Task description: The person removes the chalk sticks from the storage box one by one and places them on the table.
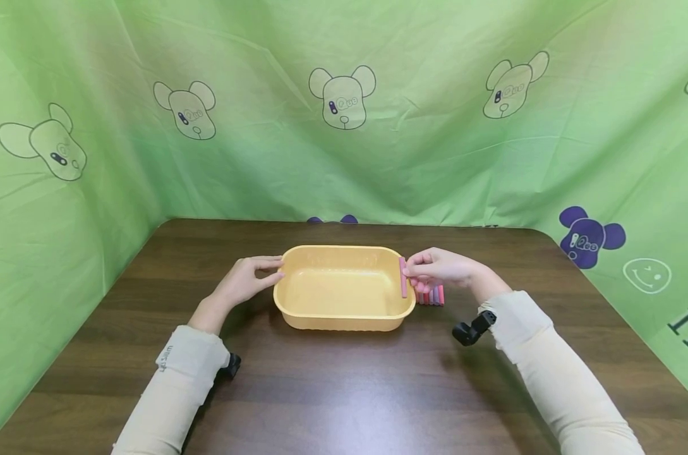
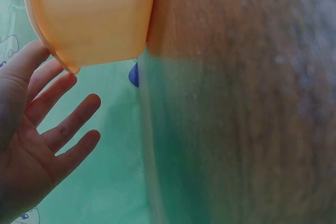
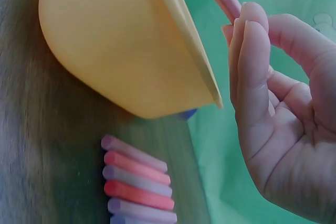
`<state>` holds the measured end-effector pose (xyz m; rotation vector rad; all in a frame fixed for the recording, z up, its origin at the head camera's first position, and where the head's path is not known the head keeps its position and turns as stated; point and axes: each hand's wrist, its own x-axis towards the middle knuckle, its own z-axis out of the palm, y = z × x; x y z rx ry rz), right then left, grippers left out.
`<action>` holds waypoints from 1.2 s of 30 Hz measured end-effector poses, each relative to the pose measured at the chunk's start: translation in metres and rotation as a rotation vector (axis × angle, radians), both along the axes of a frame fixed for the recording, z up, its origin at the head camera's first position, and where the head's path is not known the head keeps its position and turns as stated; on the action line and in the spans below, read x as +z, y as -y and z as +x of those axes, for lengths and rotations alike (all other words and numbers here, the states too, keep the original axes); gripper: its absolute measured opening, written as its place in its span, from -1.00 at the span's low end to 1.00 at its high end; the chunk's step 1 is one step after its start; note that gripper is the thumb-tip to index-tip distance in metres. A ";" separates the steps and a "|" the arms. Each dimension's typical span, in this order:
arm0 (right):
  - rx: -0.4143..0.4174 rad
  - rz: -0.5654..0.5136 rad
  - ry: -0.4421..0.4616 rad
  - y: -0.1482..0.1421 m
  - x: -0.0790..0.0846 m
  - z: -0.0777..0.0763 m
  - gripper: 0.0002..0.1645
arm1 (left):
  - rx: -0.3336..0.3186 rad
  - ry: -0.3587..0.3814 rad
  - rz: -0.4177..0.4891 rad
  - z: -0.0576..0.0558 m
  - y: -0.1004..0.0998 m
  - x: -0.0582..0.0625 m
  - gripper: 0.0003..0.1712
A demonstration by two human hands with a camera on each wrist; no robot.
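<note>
A yellow plastic basin (image 1: pixel 344 323), oblong with rounded ends, stands upright on the table. My left hand (image 1: pixel 242 282) touches its left rim with thumb and fingertips; in the left wrist view the other fingers are spread and fairly straight. Between thumb and fingertips of my right hand (image 1: pixel 443 266) is pinched a pink chalk stick (image 1: pixel 403 278), held over the basin's right rim. Several more chalk sticks (image 3: pixel 139 180) in pink, red and purple lie side by side on the table, right of the basin and under my right hand.
The dark wooden table (image 1: pixel 344 392) has rounded far corners. Behind it and along both sides hangs a green printed curtain (image 1: pixel 344 164). Each cuff carries a small black wrist camera, such as the right one (image 1: pixel 473 328).
</note>
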<state>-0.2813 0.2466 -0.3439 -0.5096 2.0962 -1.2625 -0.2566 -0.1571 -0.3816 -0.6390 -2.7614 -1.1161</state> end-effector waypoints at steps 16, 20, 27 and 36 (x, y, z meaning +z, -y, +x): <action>-0.089 -0.043 0.012 -0.040 -0.007 0.007 -0.88 | -0.003 0.002 0.006 0.001 0.000 0.001 -0.55; -0.105 -0.042 0.011 -0.049 -0.010 0.007 -0.89 | -0.004 0.002 0.009 0.002 0.000 0.002 -0.54; -0.145 -0.050 0.032 -0.061 -0.016 0.008 -0.85 | -0.004 0.000 0.009 0.002 0.000 0.001 -0.54; -0.133 -0.073 0.054 -0.078 -0.024 0.008 -0.79 | -0.004 -0.004 0.016 0.002 0.000 0.001 -0.55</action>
